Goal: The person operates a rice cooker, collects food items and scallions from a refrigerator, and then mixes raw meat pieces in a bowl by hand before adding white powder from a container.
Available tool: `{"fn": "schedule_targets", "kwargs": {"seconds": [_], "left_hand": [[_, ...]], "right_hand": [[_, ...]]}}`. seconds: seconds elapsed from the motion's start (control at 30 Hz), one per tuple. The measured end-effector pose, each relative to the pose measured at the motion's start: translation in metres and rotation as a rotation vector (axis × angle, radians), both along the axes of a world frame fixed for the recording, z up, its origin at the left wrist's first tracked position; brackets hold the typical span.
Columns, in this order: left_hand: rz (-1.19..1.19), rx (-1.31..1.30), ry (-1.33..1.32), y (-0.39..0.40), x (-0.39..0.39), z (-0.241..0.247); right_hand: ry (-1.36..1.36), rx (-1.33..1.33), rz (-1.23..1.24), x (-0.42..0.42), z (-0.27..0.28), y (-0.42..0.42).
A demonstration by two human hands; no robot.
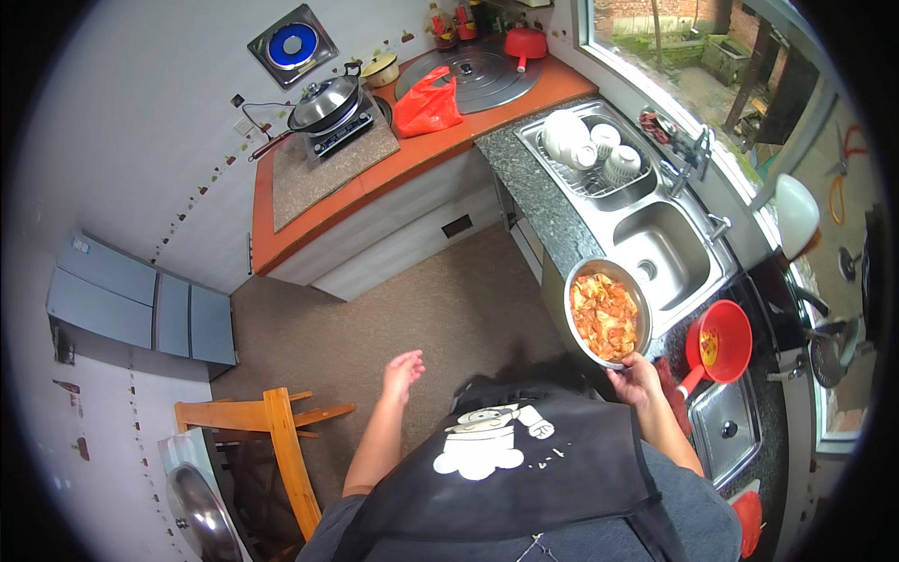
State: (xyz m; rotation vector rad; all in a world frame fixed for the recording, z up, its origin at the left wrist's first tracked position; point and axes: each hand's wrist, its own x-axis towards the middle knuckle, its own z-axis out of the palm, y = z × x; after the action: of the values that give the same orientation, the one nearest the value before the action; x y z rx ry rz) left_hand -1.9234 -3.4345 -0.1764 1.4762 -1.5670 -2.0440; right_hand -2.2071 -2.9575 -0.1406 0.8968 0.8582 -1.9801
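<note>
My right hand (635,381) grips the near rim of a round steel bowl (574,330). Reddish sauced pieces of food (605,316) fill much of the bowl, which is by the counter's edge beside the sink. Held out over the floor, my left hand (404,372) is empty, its fingers loosely bent. A red plastic ladle-like scoop (734,344) with some food bits inside rests on the counter to the right of the bowl. Next to my right forearm lies a dark red cloth (671,393).
A double sink (660,246) holds white bowls (565,137) in a rack. Across the floor, a lidded wok (326,105) sits on an induction cooker (344,130), near a red plastic bag (425,109). A wooden chair (281,428) stands at lower left, a steel lid (727,430) at right.
</note>
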Motion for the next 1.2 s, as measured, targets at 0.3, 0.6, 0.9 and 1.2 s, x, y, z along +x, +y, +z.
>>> {"fn": "schedule_targets", "kwargs": {"seconds": [0.3, 0.6, 0.9, 1.2], "left_hand": [[-0.146, -0.715, -0.051, -0.250, -0.291, -0.011], [-0.400, -1.315, -0.123, -0.421, -0.781, 0.128], [-0.702, -1.588, -0.816, -0.567, -0.929, 0.092], [-0.765, -0.834, 0.072, -0.592, -0.987, 0.035]], "right_hand": [[0.265, 0.280, -0.022, -0.134, 0.041, -0.147], [0.044, 0.296, -0.704, -0.104, 0.046, -0.232], [-0.124, 0.423, -1.254, -0.060, 0.074, -0.392], [-0.301, 0.367, -1.510, 0.041, 0.046, -0.329]]}}
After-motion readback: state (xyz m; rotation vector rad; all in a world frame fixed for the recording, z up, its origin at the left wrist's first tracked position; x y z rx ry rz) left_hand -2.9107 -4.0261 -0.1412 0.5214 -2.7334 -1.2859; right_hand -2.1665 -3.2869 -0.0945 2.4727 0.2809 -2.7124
